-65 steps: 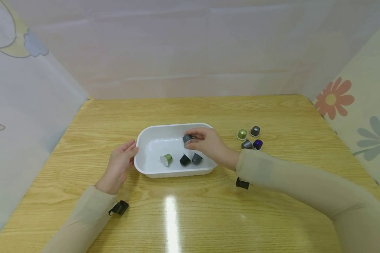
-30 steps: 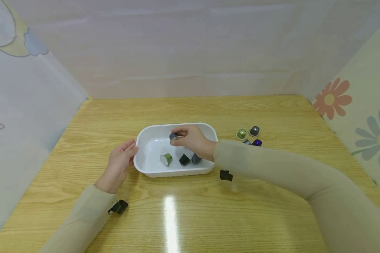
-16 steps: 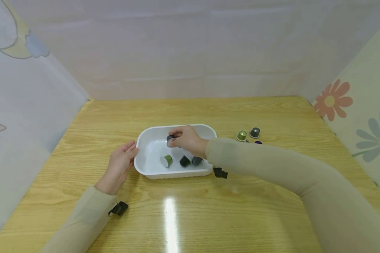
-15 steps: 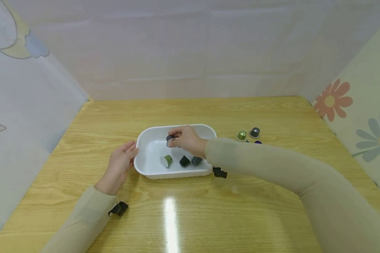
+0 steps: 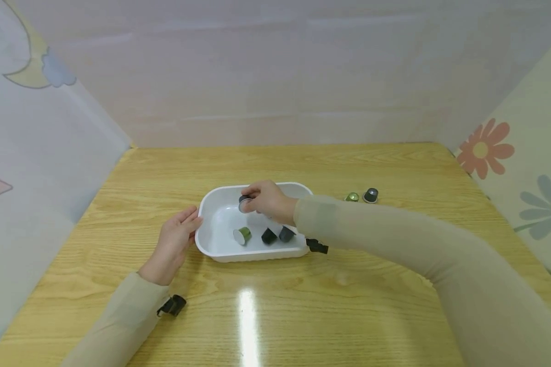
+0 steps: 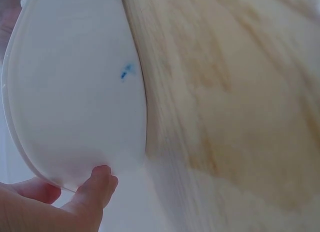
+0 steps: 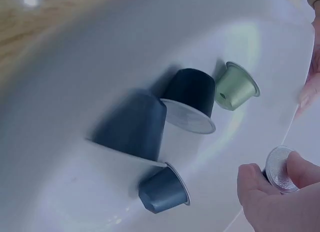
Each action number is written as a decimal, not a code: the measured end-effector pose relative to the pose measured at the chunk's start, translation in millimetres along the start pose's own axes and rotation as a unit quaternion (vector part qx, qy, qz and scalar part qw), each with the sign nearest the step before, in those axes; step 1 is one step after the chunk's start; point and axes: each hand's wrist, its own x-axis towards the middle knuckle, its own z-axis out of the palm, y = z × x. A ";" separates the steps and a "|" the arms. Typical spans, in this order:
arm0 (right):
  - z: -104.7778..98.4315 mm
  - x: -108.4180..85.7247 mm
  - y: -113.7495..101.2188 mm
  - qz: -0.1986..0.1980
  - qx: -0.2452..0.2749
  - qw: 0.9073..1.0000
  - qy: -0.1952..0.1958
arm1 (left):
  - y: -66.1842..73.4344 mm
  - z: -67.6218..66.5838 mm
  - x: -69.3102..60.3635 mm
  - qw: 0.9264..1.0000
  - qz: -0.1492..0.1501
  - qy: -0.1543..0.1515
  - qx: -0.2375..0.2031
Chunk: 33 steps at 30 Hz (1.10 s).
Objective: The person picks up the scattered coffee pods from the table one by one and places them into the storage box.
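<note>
My left hand [image 5: 171, 247] grips the left end of the white plastic tray [image 5: 257, 256]; in the left wrist view its thumb and fingers pinch the rim. Over the tray's far half, my right hand [image 5: 275, 203] pinches a dark coffee capsule [image 5: 245, 203], its silvery foil face [image 7: 280, 168] showing in the right wrist view. In the tray lie a green capsule [image 5: 242, 235], a black capsule [image 5: 269, 236] and a grey capsule [image 5: 286, 234]. The right wrist view also shows another blue-grey capsule [image 7: 164, 189] there, mostly hidden by my hand from above.
Beyond my right sleeve [image 5: 372, 224], a green capsule [image 5: 352, 197] and a dark grey capsule [image 5: 371, 194] stand on the wooden table [image 5: 321, 306]. The sleeve covers part of the green one. Patterned cloth walls enclose the table's back and sides.
My right hand has moved left across the tray with the dark capsule, then only slightly farther in the last half second. Its sleeve now hides the blue and grey table capsules. My left hand stays put.
</note>
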 end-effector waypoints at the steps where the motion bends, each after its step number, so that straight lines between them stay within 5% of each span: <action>1: 0.2 0.0 -1.2 -0.001 -0.002 1.000 -0.001 | -0.1 -0.4 0.0 1.000 0.000 0.000 0.000; 12: 0.4 8.3 -12.8 -0.016 -0.054 0.998 -0.025 | -1.1 0.4 -2.1 1.000 -0.001 0.010 -0.001; 33: 6.6 34.6 -5.9 0.010 -0.025 0.998 -0.057 | 0.4 7.4 3.6 1.000 -0.005 0.005 -0.010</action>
